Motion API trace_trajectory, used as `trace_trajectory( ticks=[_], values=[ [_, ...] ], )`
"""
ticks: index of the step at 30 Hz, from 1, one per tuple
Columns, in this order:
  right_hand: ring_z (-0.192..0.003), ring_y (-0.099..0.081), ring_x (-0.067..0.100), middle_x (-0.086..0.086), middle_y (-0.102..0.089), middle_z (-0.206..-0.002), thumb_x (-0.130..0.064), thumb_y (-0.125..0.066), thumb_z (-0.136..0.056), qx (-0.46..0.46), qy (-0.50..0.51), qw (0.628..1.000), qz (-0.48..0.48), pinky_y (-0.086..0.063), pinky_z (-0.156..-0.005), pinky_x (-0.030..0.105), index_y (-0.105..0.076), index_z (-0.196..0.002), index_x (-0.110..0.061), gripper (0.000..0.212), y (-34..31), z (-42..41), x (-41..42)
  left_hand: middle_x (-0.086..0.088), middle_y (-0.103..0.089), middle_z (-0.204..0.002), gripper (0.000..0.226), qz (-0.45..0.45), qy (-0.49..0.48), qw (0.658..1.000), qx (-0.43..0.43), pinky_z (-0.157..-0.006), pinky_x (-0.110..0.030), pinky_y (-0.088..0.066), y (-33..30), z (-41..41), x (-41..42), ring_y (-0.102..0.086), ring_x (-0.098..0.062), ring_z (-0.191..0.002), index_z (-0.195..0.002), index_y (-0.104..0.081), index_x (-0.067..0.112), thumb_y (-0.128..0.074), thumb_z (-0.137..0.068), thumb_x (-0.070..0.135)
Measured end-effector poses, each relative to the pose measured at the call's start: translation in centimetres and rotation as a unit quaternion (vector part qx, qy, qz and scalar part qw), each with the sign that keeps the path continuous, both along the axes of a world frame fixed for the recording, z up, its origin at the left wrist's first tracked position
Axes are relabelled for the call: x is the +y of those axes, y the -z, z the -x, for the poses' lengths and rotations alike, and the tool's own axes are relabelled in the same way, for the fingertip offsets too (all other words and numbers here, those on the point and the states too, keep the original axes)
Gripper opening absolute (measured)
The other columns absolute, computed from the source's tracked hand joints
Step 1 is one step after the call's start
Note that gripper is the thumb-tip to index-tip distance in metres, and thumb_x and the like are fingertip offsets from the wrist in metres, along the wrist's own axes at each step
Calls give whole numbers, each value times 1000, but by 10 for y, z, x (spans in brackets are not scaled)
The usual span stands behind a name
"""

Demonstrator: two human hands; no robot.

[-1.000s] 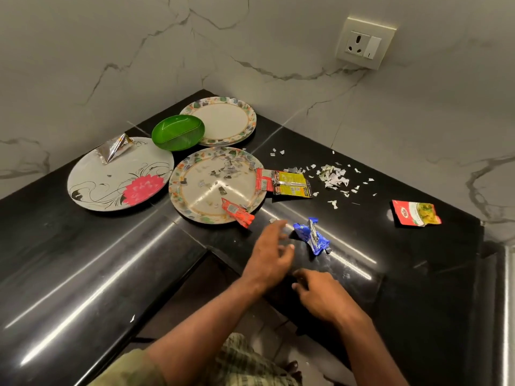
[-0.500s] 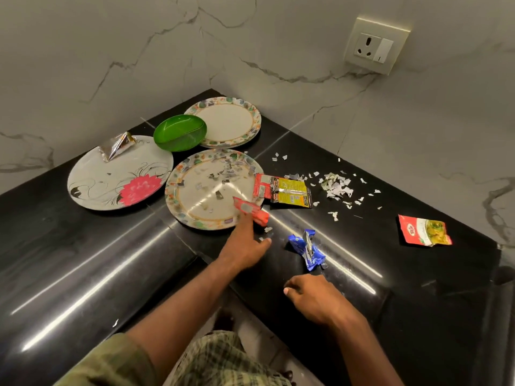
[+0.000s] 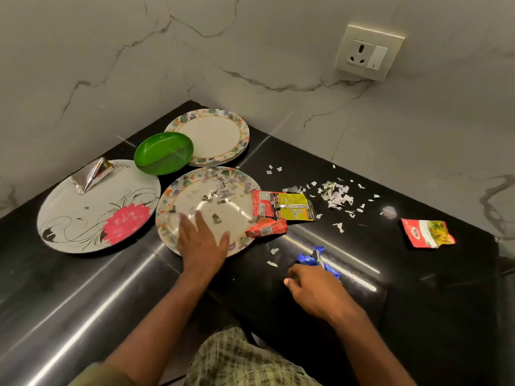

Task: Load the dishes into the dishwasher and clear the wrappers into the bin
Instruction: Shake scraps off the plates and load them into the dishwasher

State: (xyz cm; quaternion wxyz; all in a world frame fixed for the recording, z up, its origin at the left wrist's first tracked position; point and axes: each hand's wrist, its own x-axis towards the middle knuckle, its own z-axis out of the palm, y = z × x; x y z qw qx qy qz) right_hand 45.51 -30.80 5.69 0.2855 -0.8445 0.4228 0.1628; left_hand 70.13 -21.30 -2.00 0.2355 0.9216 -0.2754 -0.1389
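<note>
Left hand [image 3: 202, 240] is lying flat, fingers spread, on the littered plate [image 3: 195, 196]. Right hand [image 3: 312, 288] is curling at the blue wrapper [image 3: 316, 259], which is sitting at its one o'clock on the counter [image 3: 418, 302]; grip unclear.

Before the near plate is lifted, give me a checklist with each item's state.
1. Left hand on the near plate: ok, fingers lie flat on it.
2. Plate free of scraps: not ok, bits litter it.
3. Rim clear of wrappers: not ok, the red wrapper overlaps the edge.
4. Green bowl clear of this plate: cannot tell.
5. Right hand free: cannot tell, it is at the blue wrapper.
</note>
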Motion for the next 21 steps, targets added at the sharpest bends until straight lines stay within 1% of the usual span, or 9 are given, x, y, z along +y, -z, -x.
trace_trajectory(
  ticks=[2, 4, 8, 11, 13, 16, 18, 20, 21],
  values=[
    [-104, -65, 23, -1, -69, -113, -44, -50, -105, 2, 5, 1000, 11, -53, -87, 39, -64, -118, -25, 27, 1, -9, 1, -27, 24, -167, 107, -75, -12, 996, 40, -125, -61, 3, 8, -16, -1, 16, -44, -157, -164, 10, 11, -47, -97, 71],
    [-103, -64, 24, 1, -69, -113, -43, -49, -106, 9, 12, 1000, 17, -52, -84, 39, -63, -116, -24, 26, 3, -16, 1, -30, 24, -166, 106, -117, 14, 992, 45, -125, -59, 9, 12, -15, -10, 21, -46, -156, -164, 11, 9, -34, -97, 77],
    [-102, -64, 26, 3, -68, -112, -41, -51, -105, 15, 19, 1000, 17, -52, -83, 39, -64, -116, -22, 25, 5, -20, 0, -28, 18, -169, 96, -78, 110, 990, 42, -127, -53, 9, 11, 21, -45, 20, -40, -157, -165, 4, 11, -24, -100, 75],
    [-99, -63, 27, 5, -66, -110, -40, -50, -105, 20, 25, 999, 15, -51, -79, 38, -64, -113, -20, 26, 4, -19, 0, -20, 1, -173, 90, 15, 199, 978, 59, -130, -53, -1, 11, 57, -71, 6, -36, -161, -166, -5, 16, -24, -101, 75],
    [-100, -63, 30, 7, -66, -110, -38, -50, -103, 19, 29, 999, 12, -51, -78, 39, -63, -110, -17, 26, 1, -16, 1, -11, -6, -174, 87, 66, 256, 960, 93, -130, -55, -9, 9, 76, -82, 0, -30, -161, -166, -9, 23, -21, -99, 79],
    [-99, -64, 28, 8, -67, -115, -33, -51, -103, 7, 27, 1000, -3, -53, -83, 39, -64, -118, -18, 25, -2, -11, 4, -1, -27, -170, 77, 140, 311, 922, 183, -127, -45, -25, -8, 91, -84, -27, -20, -156, -164, -23, 26, -32, -103, 72],
    [-101, -65, 26, 6, -69, -117, -34, -52, -103, -8, 30, 999, -14, -56, -88, 42, -64, -121, -22, 25, -3, -8, 4, 1, -45, -161, 64, 166, 319, 911, 201, -118, -37, -39, -21, 91, -81, -47, -16, -143, -159, -35, 29, -38, -105, 64],
    [-106, -66, 26, 5, -69, -119, -38, -52, -104, -4, 34, 999, -8, -56, -90, 41, -65, -123, -23, 27, -3, -5, 5, -3, -65, -138, 45, 207, 306, 911, 186, -98, -32, -54, -31, 82, -76, -66, -17, -118, -147, -50, 30, -44, -108, 53],
    [-107, -66, 26, 5, -69, -119, -39, -52, -104, 4, 36, 999, -3, -55, -88, 39, -65, -122, -21, 28, -3, -5, 5, -4, -69, -129, 38, 227, 283, 916, 172, -91, -27, -55, -31, 72, -73, -68, -16, -109, -142, -53, 28, -48, -108, 46]
  ],
)
